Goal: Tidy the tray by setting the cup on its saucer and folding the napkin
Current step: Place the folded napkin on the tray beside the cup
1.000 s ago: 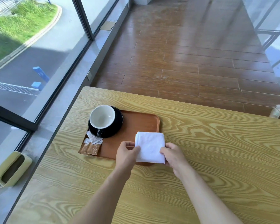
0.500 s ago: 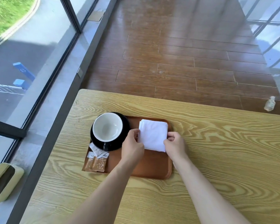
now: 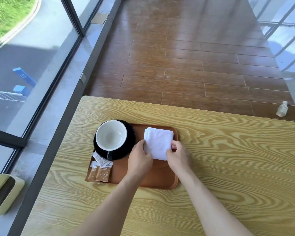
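1. Since the view of 1 second ago, the napkin (image 3: pixel 158 143) has gone from the tray's near right edge to its far right part, and both hands have gone forward with it; against the view of half a second ago little has shifted.
2. Folded to a compact white square with stacked layers showing at its far left corner, the napkin lies on the tray (image 3: pixel 153 179), just right of the saucer (image 3: pixel 129 149) and apart from it.
3. The cup (image 3: pixel 111 134) sits upright on the black saucer at the tray's far left, so that half of the task looks done.
4. The left hand (image 3: pixel 139 159) holds the napkin's left edge with curled fingers and thumb, which seem to pinch the cloth; the fingertips themselves are hidden behind the knuckles.
5. The right hand (image 3: pixel 178 155) grips the near right corner the same way, fingers bent in over the edge.
6. The relation that matters: the napkin lies straight ahead of both hands and between them, its sides running slightly skewed to the tray's edges, with the far right corner touching or nearly touching the tray's rim. The 2 hands are equally near.
7. My judgement is that the fold is finished and the step in hand is setting it down square; a small turn before letting go would line it up.
8. Sugar packets (image 3: pixel 100 171) lie at the tray's near left, 1 white packet tucked against the saucer. The tray rests on a wooden table (image 3: pixel 228 159).
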